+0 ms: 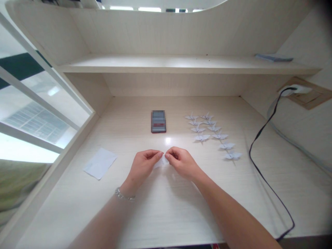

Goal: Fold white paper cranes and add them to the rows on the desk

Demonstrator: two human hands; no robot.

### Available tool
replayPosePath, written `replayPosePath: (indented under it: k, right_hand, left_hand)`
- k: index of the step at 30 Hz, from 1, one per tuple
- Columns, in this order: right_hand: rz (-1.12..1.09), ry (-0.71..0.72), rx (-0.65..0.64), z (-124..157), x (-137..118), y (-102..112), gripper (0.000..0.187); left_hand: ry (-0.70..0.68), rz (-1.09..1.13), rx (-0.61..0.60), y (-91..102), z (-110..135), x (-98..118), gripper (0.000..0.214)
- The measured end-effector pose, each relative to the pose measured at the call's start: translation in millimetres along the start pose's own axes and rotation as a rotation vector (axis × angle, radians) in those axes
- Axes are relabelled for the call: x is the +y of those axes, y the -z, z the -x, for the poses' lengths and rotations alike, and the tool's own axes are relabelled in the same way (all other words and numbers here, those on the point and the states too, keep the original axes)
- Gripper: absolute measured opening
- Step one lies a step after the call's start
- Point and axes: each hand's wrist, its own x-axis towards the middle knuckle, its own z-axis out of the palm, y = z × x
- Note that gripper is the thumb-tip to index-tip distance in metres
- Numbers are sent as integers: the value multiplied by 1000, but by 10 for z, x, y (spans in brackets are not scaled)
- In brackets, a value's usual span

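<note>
- As I observed, the left hand [143,163], nearly closed, pinched the paper [158,163].
- The right hand [183,162] pinched it likewise.
- Cranes [202,138] sat rightward.

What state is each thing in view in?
Left hand: closed, fingertips pinching small paper.
Right hand: likewise pinching, close beside the left.
Small paper: between the hands, partly hidden; folds unclear.
White sheet: lying flat, apart from the hands.
Paper cranes: ten, folded, wings spread.
Phone: lying down, face blurred.
Black cord: plugged in, slack.
Bracelet: worn on left wrist.
</note>
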Motion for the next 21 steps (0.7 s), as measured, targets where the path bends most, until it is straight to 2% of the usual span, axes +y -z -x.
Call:
replayPosePath:
  k: [4, 8, 13, 21]
  right_hand:
    - [-18, 2, 8, -3, 9, -11, 16]
    - [-120, -65, -79, -17, 26, 36, 16]
    - [-306, -142, -144, -31, 37, 109, 14]
    - [-344, -163, -89, -55, 67, 181, 14]
  left_hand:
    - [12, -10, 32, -1, -4, -4, 21]
    - [-30, -9, 39, 33, -26, -17, 19]
    - [-4, 17, 68, 98, -49, -16, 22]
    - [-13, 10, 99, 142, -58, -1, 21]
